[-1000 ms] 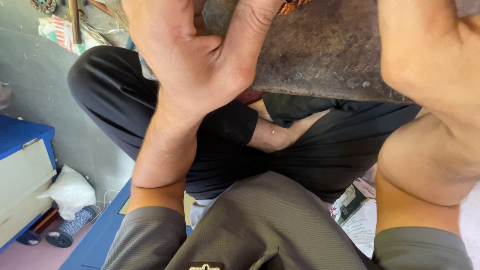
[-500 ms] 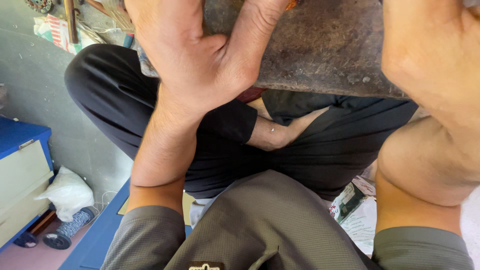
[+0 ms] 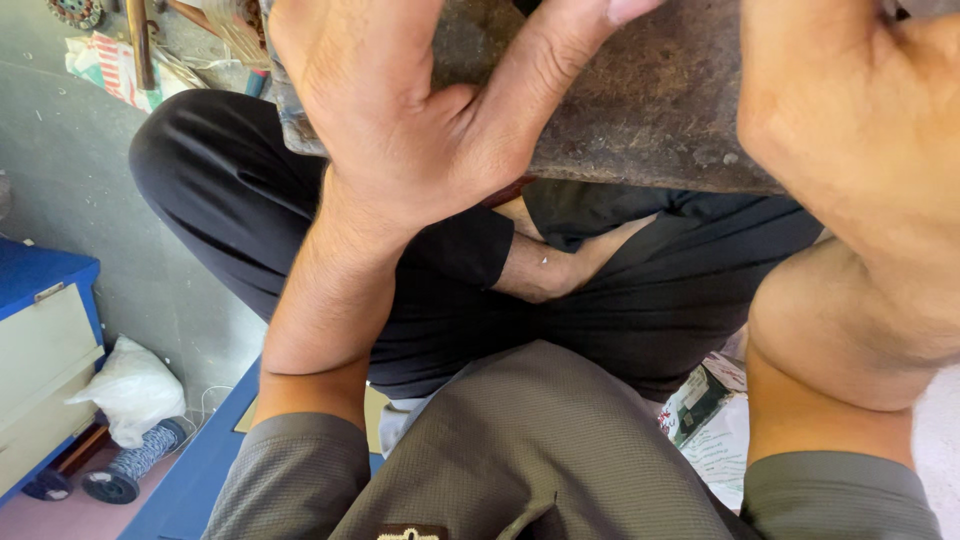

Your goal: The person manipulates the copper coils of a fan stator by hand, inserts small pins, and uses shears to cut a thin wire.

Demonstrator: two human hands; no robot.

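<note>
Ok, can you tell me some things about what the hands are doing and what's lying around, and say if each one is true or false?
1. The left hand is pressed on a big rusty grey-brown metal block. True.
2. The right hand is down on the floor, away from the block. False: it is up at the block's right side.
3. A white plastic bag lies on the floor beside a blue and cream cabinet. True.
4. The person in black trousers opposite is gripping the block with both hands. False: only one of that person's hands shows, resting in the lap.
5. A spool of blue-grey thread lies near the bag. True.
</note>
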